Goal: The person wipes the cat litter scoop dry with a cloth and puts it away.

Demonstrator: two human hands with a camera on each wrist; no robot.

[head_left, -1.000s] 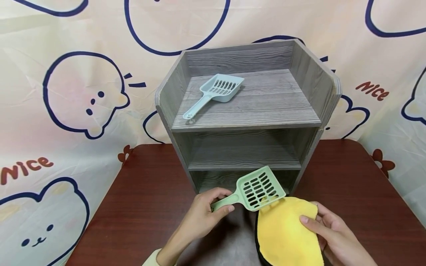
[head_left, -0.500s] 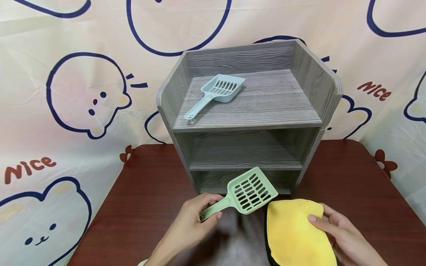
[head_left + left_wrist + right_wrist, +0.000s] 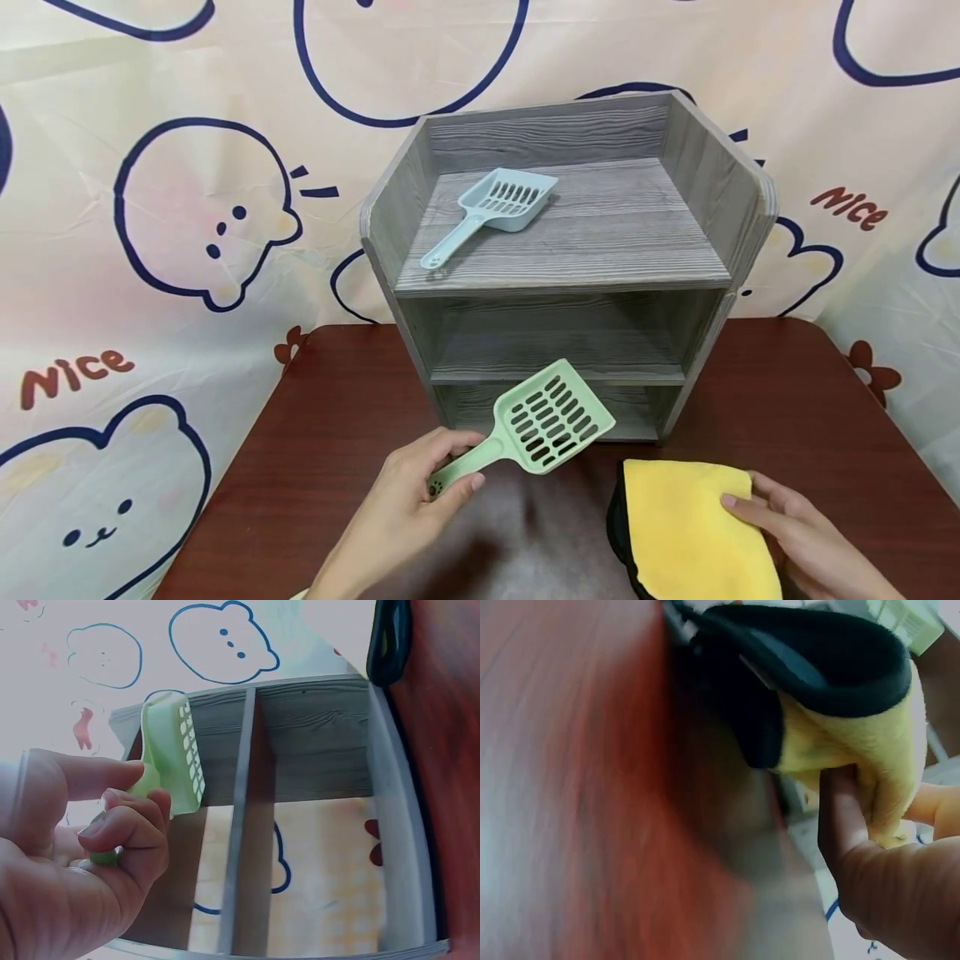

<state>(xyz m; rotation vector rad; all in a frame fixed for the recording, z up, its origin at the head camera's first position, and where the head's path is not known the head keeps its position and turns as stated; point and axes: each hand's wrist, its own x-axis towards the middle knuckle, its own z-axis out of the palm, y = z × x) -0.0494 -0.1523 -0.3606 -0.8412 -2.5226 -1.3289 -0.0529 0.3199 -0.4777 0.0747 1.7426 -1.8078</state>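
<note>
In the head view my left hand (image 3: 408, 492) grips the handle of a light green litter scoop (image 3: 553, 417), its slotted head tilted up in front of the shelf. The left wrist view has the fingers curled round that green handle. To the right, my right hand (image 3: 806, 529) pinches the edge of a folded yellow cloth (image 3: 693, 529) with a dark border, thumb on top. In the right wrist view the cloth's dark-edged fold (image 3: 855, 712) hangs above the fingers. The scoop and the cloth are apart.
A grey wooden shelf unit (image 3: 562, 379) stands at the back of the dark red table (image 3: 330, 442). On its top board lies a light blue litter scoop (image 3: 506, 200), handle toward the front left. Behind hangs a cartoon-printed cloth backdrop (image 3: 217, 350).
My left hand has moved left with the green scoop, away from the cloth. My right hand has shifted right with the yellow cloth, so the gap between them has widened.
</note>
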